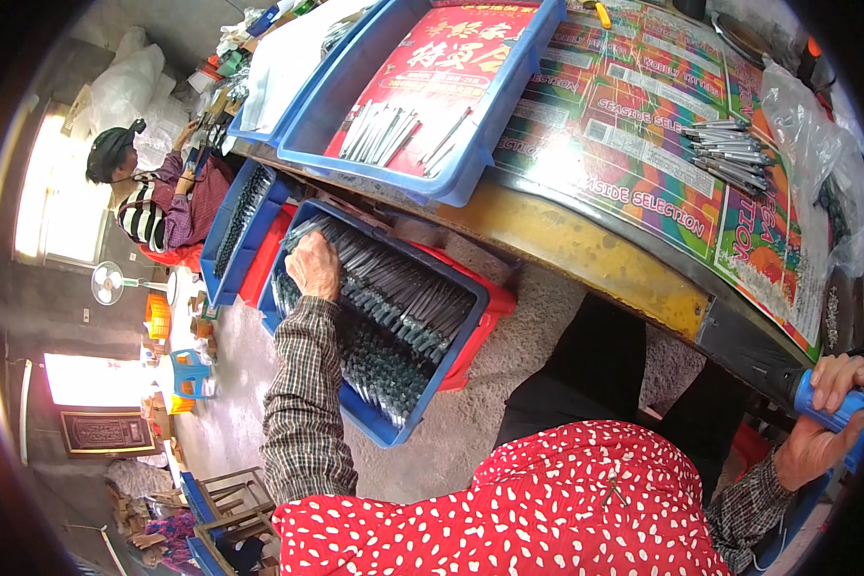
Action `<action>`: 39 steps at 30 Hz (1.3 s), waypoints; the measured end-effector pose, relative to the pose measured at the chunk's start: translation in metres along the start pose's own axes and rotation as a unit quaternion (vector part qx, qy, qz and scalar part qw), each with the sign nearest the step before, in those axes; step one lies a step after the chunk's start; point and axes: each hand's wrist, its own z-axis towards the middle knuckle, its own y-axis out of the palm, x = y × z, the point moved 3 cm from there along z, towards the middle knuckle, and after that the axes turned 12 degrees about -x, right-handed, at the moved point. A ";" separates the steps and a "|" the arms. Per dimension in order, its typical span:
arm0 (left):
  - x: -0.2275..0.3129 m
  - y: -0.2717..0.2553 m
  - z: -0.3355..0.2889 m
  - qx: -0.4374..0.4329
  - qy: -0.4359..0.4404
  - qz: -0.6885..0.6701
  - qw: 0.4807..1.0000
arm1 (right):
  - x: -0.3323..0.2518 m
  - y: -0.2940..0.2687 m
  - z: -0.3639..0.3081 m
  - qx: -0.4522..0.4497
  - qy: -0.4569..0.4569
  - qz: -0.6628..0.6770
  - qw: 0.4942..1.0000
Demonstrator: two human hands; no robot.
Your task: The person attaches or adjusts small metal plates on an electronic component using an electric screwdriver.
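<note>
My left hand (314, 267) reaches down to the far left corner of a blue crate (382, 434), its fingers curled closed. Whatever they hold is hidden under the hand. Rows of slim dark sticks that look like pens (403, 288) fill this crate, many with clear or greyish ends. At the far right, by the table edge, my right hand (840, 403) is wrapped around a blue cylindrical tool (840, 415) with a black end. On the table not far from that hand lies a loose pile of silver-and-black pens (730, 156).
A blue tray (451, 188) on the table holds a red printed sheet and several pale pens. Colourful printed sheets (634, 125) cover the tabletop; a clear plastic bag (816, 144) lies at right. Another filled blue crate (223, 269) stands near a seated person (163, 197).
</note>
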 end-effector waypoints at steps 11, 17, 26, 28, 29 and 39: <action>-0.036 -0.004 -0.007 -0.052 -0.079 -0.069 0.993 | -0.003 0.003 0.000 0.006 0.002 -0.003 1.000; -0.053 0.004 0.000 -0.025 -0.056 -0.020 0.998 | -0.004 0.004 0.000 0.001 0.003 0.006 1.000; -0.047 0.005 -0.003 -0.028 -0.012 0.027 0.999 | -0.003 0.003 -0.001 0.001 0.002 0.010 1.000; -0.046 0.006 -0.002 -0.021 0.004 0.021 1.000 | -0.002 -0.001 -0.002 0.005 0.008 0.010 1.000; -0.046 0.005 -0.002 -0.021 0.003 0.022 1.000 | -0.002 -0.001 -0.002 0.005 0.008 0.010 1.000; -0.045 0.018 -0.002 -0.017 0.024 -0.031 0.999 | -0.003 0.005 0.003 -0.003 0.001 0.005 1.000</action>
